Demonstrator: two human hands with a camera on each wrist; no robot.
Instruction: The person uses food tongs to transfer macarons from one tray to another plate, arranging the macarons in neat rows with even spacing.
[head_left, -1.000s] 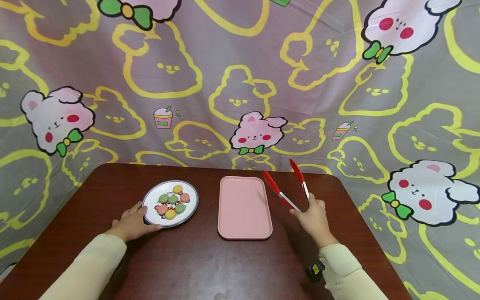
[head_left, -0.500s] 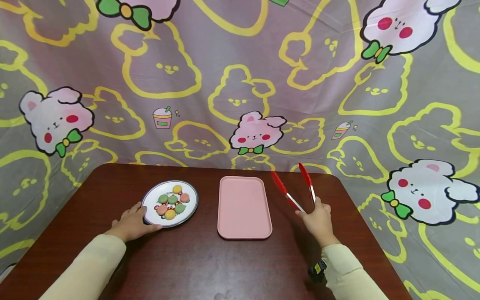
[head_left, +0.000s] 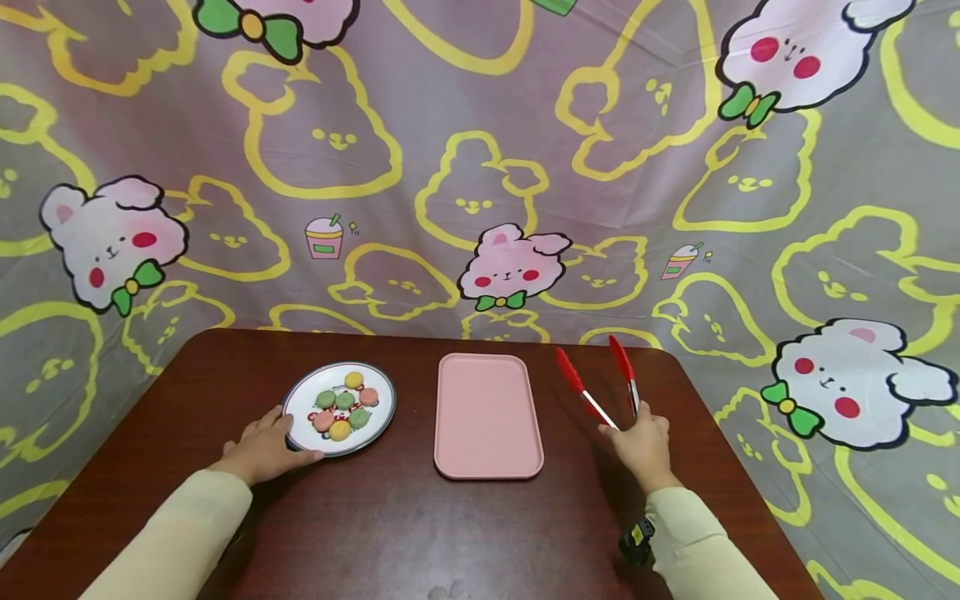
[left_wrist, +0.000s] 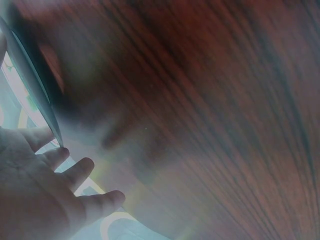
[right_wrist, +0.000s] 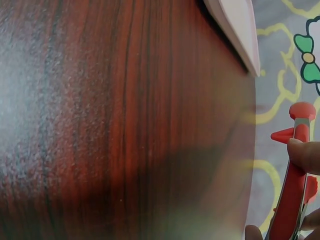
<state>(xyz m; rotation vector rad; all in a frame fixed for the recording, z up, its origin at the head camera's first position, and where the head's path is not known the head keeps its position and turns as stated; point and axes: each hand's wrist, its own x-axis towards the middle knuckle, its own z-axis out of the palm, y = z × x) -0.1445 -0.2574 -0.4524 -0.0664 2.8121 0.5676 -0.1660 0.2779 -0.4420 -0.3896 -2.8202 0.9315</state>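
Observation:
My left hand (head_left: 258,446) rests at the left front rim of a white plate (head_left: 303,421) with a dark edge. Its thumb touches the near rim, and its fingers lie spread along the left side. The left wrist view shows the hand (left_wrist: 40,185) with fairly straight fingers beside the plate's edge (left_wrist: 37,82). Several macarons (head_left: 344,401) in green, pink and yellow sit on the plate. In my right hand (head_left: 645,446) I hold red-tipped metal tongs (head_left: 576,385), their arms spread with nothing between the tips. The right wrist view shows fingers gripping the tongs' red handle (right_wrist: 290,205).
A pink rectangular tray (head_left: 487,417) lies mid-table, between the plate and the tongs. The dark wooden table (head_left: 390,525) ends at a patterned cloth backdrop (head_left: 420,200) behind and at the sides. A dark wrist device (head_left: 636,537) hangs under the right sleeve.
My right hand has moved right and slightly toward me with the tongs, away from the tray. The left hand, plate and tray stay put.

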